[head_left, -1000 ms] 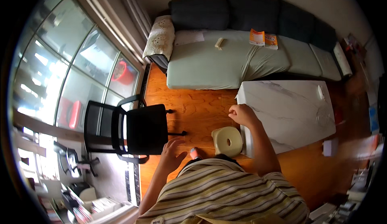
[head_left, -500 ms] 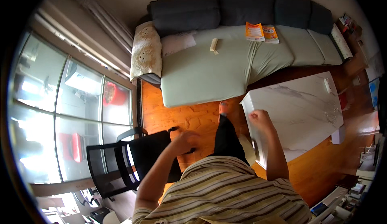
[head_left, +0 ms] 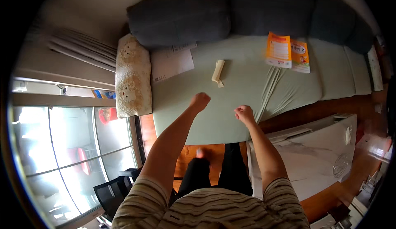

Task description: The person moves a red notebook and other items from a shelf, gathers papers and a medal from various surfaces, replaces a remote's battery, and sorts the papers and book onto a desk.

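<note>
Sofa seat (head_left: 181, 124) is filling the far side, its flat top apparently supporting the cream bundle (head_left: 218, 71) steadily. Left hand (head_left: 200, 101) and right hand (head_left: 245, 113) are hovering on the bundle's near side, curled closed, showing nothing gripped.

Left hand (head_left: 201, 101): curled, over sofa (head_left: 177, 119)
Right hand (head_left: 244, 113): curled, near sofa's front edge
Papers (head_left: 177, 65): back left corner
Orange books (head_left: 284, 54): back edge

This looks like a home living room: a long pale-green sofa (head_left: 177, 109) with dark cushions (head_left: 268, 8) from eleven to two o'clock, a patterned armrest cover (head_left: 133, 76) at ten, a low marble-look counter (head_left: 301, 163) at four, wooden flooring (head_left: 187, 152) at six.
</note>
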`<move>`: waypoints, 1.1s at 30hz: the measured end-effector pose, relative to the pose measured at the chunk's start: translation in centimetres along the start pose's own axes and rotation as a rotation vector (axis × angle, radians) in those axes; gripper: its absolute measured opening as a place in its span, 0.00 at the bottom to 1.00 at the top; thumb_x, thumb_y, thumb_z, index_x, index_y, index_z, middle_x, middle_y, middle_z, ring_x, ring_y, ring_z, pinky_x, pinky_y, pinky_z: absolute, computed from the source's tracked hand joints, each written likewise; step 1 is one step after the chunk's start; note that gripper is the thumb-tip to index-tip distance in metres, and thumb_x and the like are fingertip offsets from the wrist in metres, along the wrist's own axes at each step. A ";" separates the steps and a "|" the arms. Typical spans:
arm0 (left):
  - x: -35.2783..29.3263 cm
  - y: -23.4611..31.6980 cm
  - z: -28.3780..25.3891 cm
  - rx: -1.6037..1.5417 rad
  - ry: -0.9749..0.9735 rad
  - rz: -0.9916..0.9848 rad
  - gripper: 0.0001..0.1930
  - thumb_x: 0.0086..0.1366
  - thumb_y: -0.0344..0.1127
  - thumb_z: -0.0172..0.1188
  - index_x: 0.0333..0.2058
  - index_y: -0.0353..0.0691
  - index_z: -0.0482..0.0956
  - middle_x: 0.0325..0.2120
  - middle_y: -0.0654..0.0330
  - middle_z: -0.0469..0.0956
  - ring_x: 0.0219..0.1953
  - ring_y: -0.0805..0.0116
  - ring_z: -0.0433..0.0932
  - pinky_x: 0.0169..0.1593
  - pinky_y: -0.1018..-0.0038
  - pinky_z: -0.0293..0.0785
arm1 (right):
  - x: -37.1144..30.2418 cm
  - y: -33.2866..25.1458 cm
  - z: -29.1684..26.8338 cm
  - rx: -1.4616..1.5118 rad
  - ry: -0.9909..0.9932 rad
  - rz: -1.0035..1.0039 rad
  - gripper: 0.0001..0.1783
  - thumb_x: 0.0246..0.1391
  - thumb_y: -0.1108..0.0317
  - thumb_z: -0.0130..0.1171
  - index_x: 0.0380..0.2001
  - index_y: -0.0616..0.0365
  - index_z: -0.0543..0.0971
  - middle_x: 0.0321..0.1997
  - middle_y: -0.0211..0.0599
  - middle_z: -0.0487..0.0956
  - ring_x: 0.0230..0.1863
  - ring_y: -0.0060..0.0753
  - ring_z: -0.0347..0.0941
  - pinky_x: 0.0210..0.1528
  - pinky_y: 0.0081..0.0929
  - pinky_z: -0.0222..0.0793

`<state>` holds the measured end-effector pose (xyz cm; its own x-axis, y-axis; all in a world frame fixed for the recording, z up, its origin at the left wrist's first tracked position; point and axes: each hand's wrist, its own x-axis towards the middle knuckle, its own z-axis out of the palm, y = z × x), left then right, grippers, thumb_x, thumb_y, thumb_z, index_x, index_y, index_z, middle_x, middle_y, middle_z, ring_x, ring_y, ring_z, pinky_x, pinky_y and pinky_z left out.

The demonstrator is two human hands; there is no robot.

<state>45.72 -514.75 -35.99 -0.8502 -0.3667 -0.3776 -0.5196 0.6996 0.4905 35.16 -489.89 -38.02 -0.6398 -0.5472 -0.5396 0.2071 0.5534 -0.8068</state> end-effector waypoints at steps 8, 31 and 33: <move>15.6 -1.4 2.1 -0.280 0.033 -0.448 0.31 0.51 0.54 0.64 0.46 0.36 0.73 0.40 0.48 0.75 0.42 0.55 0.76 0.43 0.62 0.73 | 6.4 1.5 0.3 0.205 -0.074 0.252 0.09 0.52 0.70 0.54 0.24 0.66 0.75 0.18 0.35 0.74 0.18 0.21 0.68 0.19 0.19 0.65; 14.3 -4.6 -4.1 -1.846 -0.264 -0.350 0.28 0.50 0.31 0.45 0.52 0.30 0.63 0.46 0.50 0.70 0.49 0.55 0.70 0.53 0.60 0.67 | 18.5 -8.9 4.7 0.248 -0.424 0.062 0.09 0.51 0.70 0.56 0.33 0.64 0.77 0.22 0.30 0.75 0.22 0.19 0.69 0.25 0.19 0.67; 12.8 -2.9 -5.5 -1.918 -0.260 -0.318 0.27 0.49 0.32 0.44 0.51 0.30 0.64 0.45 0.49 0.70 0.48 0.53 0.71 0.54 0.58 0.67 | 16.5 -10.2 4.1 0.394 -0.352 0.058 0.10 0.52 0.67 0.55 0.34 0.64 0.77 0.22 0.30 0.75 0.23 0.19 0.69 0.25 0.18 0.67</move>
<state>35.85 -524.84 -37.95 -0.7849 -0.1144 -0.6090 -0.1683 -0.9065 0.3872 25.46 -507.16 -39.66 -0.3457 -0.7377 -0.5799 0.5405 0.3486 -0.7657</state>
